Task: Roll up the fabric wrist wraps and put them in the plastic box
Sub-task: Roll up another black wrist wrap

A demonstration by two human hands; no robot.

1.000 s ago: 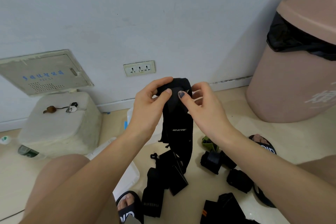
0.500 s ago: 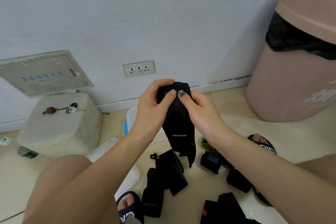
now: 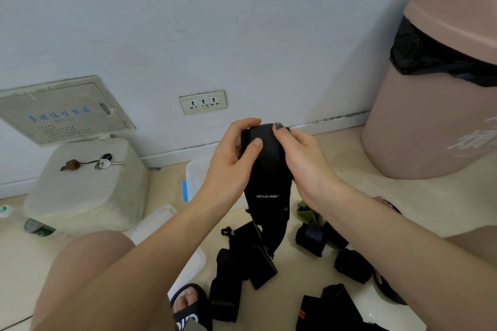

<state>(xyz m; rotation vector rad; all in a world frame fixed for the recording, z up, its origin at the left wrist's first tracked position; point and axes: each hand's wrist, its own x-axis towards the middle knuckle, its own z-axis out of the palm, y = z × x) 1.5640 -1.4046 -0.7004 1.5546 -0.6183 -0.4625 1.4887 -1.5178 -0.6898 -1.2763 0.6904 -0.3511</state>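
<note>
I see roll grown since second ago: hanging tail of black wrist wrap [image 3: 269, 188] shorter. Left hand [image 3: 228, 166] and right hand [image 3: 301, 158] grasp roll, mid-air above floor. Plastic box [image 3: 195, 174] behind, not yet loaded.

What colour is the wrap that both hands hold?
Black, with small white lettering on the hanging part; the wrap shows in the head view.

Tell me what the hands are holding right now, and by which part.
Both the left hand and the right hand grip one black wrist wrap at its rolled top end; the rest of the wrap hangs loose below.
</note>
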